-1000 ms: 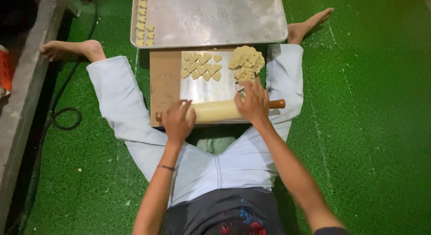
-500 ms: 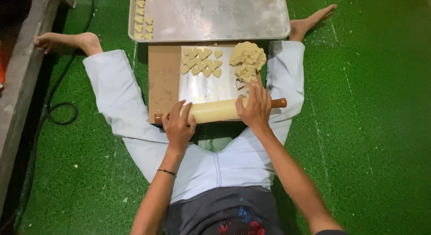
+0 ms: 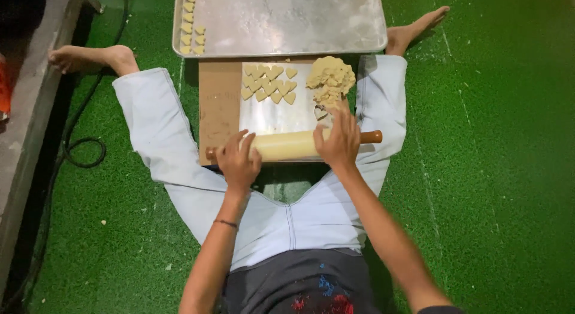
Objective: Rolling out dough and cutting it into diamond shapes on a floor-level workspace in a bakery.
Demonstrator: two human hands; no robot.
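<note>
Head view, all placed from the rolling pin
Rolling pin [image 3: 287, 145]: it lies crosswise along the near edge of the wooden board [image 3: 218, 104], its brown handle tip sticking out to my right; the pale barrel shows between my two hands
My left hand [image 3: 238, 161]: laid over the left end of the pin, fingers curled down over the top of the barrel; pressing on it, not wrapped round it, as far as I can see
My right hand [image 3: 339, 140]: flat on the right part of the pin, fingers spread and pointing away from me, palm on the barrel; again resting on top, not closed around
Metal sheet [image 3: 275, 116]: just beyond the pin, on the board; its bare middle is shiny
Heart-shaped dough pieces [image 3: 269, 83]: in rows at the far end of that sheet, well beyond the pin
Dough lump [image 3: 330, 80]: beyond my right hand, beside the hearts
Heart cutter [image 3: 321, 112]: just past my right fingertips, below the lump
Baking tray [image 3: 287, 20]: farthest from the pin, touching the board's far edge; a few small pieces [image 3: 190, 26] sit along its left rim
Green mat [image 3: 497, 158]: under everything; my legs in pale trousers spread to either side of the board
</note>
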